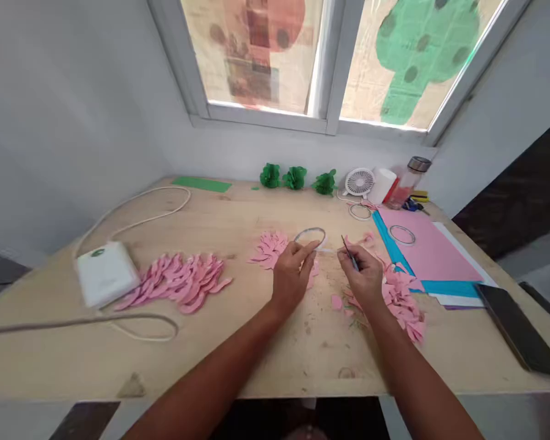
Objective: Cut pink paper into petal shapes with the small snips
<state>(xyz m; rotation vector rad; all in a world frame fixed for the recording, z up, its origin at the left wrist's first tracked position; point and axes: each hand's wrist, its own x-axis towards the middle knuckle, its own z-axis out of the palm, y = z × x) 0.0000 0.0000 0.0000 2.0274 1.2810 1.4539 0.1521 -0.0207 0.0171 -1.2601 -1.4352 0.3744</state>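
My left hand (pixel 293 269) pinches a thin ring-shaped roll of tape (pixel 310 230), held upright above the table. A short white strip of tape (pixel 325 250) runs from it towards my right hand (pixel 364 272). My right hand is closed round slim, dark-bladed scissors (pixel 349 252), blades pointing up and to the left; the fingertips are at the strip's end. Curled pink paper pieces (pixel 269 247) lie behind and beside my left hand. More pink paper cuttings (pixel 403 299) are heaped beside my right wrist.
A pile of pink paper petals (pixel 183 281) lies left, beside a white box (pixel 105 275) with cables. Green paper flowers (pixel 296 177), a small fan (pixel 359 182) and a bottle (pixel 406 183) stand at the back. Coloured sheets (pixel 440 250) and a phone (pixel 520 330) lie right.
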